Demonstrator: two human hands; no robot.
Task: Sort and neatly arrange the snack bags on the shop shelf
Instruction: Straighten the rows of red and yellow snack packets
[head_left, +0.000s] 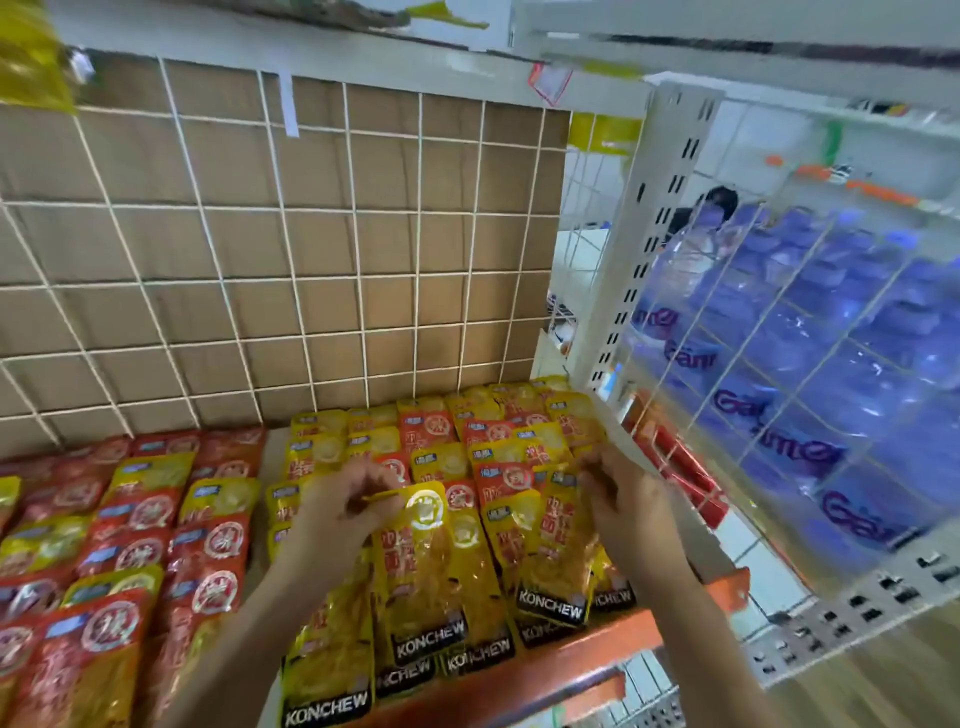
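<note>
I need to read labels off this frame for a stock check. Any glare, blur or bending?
Head view: glare whitens the round emblem on the yellow bag that the left hand pinches, though KONCHEW below reads clearly; the blue packs at right are smeared by motion blur; the wire grid bows from the wide-angle lens.

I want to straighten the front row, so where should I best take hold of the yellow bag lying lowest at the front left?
Probably at its bottom end, the one with the black KONCHEW band, coming from the front. The yellow bag lies flat, and that end juts out over the orange shelf lip, so it is free. The left forearm partly covers its upper part.
</note>
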